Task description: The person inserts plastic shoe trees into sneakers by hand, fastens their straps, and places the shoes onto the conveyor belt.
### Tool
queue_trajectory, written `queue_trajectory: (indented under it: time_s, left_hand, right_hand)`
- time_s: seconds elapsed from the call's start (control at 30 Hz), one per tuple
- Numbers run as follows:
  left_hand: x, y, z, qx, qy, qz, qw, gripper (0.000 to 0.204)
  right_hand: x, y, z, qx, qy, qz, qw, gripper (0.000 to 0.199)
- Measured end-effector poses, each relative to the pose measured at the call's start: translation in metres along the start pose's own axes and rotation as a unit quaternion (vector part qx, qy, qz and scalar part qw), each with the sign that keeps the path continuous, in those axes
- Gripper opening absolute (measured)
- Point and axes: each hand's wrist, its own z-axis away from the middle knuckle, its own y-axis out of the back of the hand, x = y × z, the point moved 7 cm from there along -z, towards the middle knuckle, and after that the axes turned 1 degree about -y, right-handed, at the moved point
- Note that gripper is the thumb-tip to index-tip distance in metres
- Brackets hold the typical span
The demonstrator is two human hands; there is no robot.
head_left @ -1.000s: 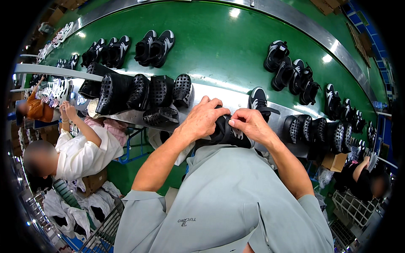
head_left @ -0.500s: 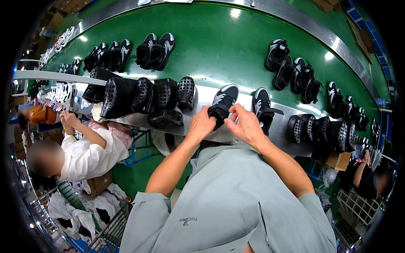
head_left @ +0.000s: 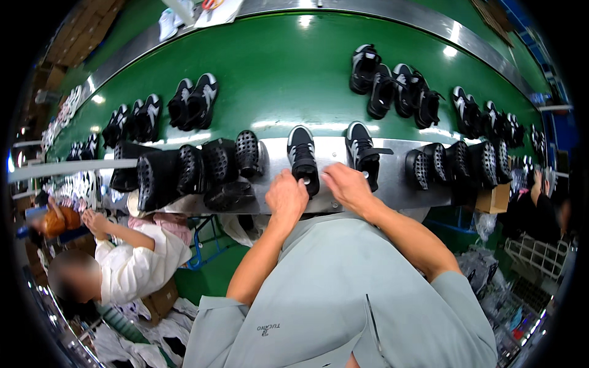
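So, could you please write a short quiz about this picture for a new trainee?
1. True or false: the left hand touches the heel of a black shoe with white trim.
2. On what does this shoe lie? A) metal shelf B) green belt C) cardboard box
3. Fill in: the right hand is near a second ____.

Key: 1 true. 2 A, the metal shelf. 3 shoe; whether it touches it, I cannot tell.
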Motion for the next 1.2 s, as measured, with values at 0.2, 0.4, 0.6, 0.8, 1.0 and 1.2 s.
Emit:
queue_trajectory:
  time_s: [0.2, 0.4, 0.6, 0.8, 1.0, 1.2]
  left_hand:
    - [0.072, -0.004, 0.013, 0.011, -0.219, 0.162, 0.962, 0.021]
    - [0.104, -0.059, -0.024, -0.037, -0.196, 0.077, 0.977, 0.025]
    - [0.105, -0.059, -0.025, 0.009, -0.230, 0.105, 0.967, 0.021]
    - [0.101, -0.049, -0.019, 0.042, -0.179, 0.141, 0.973, 0.019]
    - [0.159, -0.023, 0.020, 0.124, -0.434, 0.016, 0.892, 0.031]
    - [0.143, -0.034, 0.007, 0.067, -0.519, -0.042, 0.851, 0.029]
  right_hand:
    - [0.095, 0.077, 0.091, 0.201, -0.330, 0.025, 0.922, 0.029]
    - [0.091, 0.021, 0.062, 0.032, -0.431, -0.117, 0.894, 0.038]
    - [0.085, 0.047, 0.041, 0.131, -0.155, -0.004, 0.979, 0.031]
    - [0.069, 0.036, 0.047, 0.071, -0.014, 0.102, 0.992, 0.036]
    - [0.086, 0.047, 0.075, 0.114, -0.242, -0.042, 0.963, 0.039]
    - [0.111, 0.004, 0.080, 0.105, -0.391, -0.309, 0.861, 0.021]
